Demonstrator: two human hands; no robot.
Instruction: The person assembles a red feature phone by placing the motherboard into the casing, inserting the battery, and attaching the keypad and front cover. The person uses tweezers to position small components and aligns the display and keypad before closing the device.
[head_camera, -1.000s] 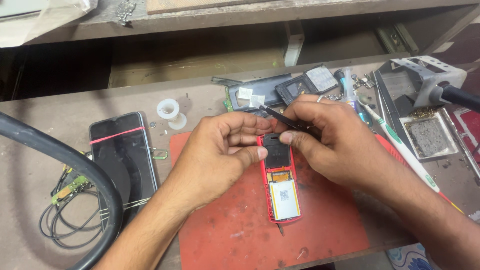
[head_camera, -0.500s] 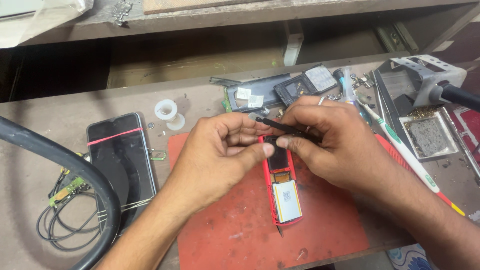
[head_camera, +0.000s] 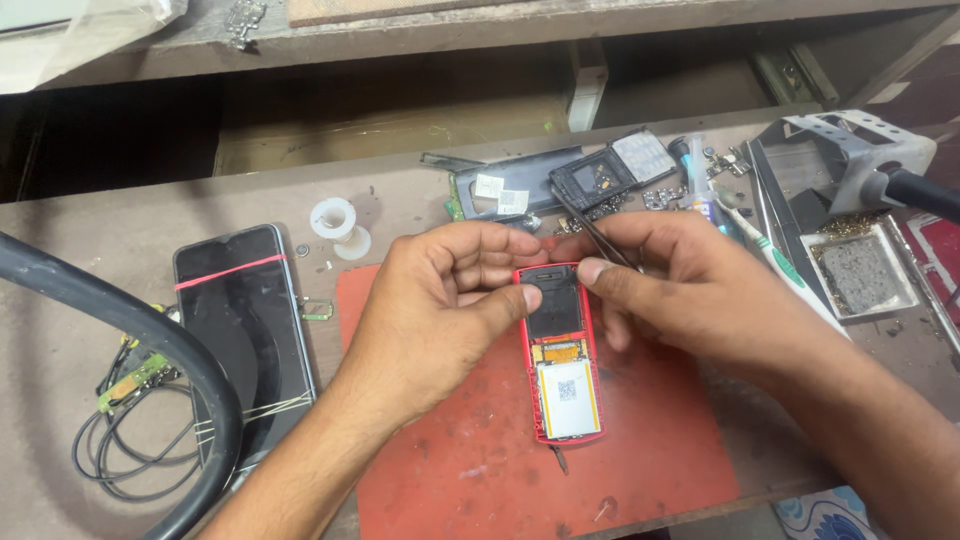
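A small red phone (head_camera: 562, 370) lies opened on a red mat (head_camera: 480, 470), its dark upper part, orange flex strip and white battery showing. My left hand (head_camera: 440, 310) grips the phone's upper left edge, thumb pressed on the top of the dark part. My right hand (head_camera: 680, 285) holds black tweezers (head_camera: 590, 230) that stick out toward the far left, and its forefinger presses on the phone's upper right corner.
A black smartphone (head_camera: 245, 340) bound with rubber bands lies left of the mat, beside a thick black hose (head_camera: 130, 330), wires and a small circuit board (head_camera: 130, 385). A white spool (head_camera: 338, 225), loose phone parts (head_camera: 590, 175), a toothbrush (head_camera: 780, 265) and a tray with a sponge (head_camera: 862, 270) sit behind and to the right.
The view has shifted slightly. My right hand has lowered the tweezers' tip away from the phone, and both hands now press on the phone's top edge.
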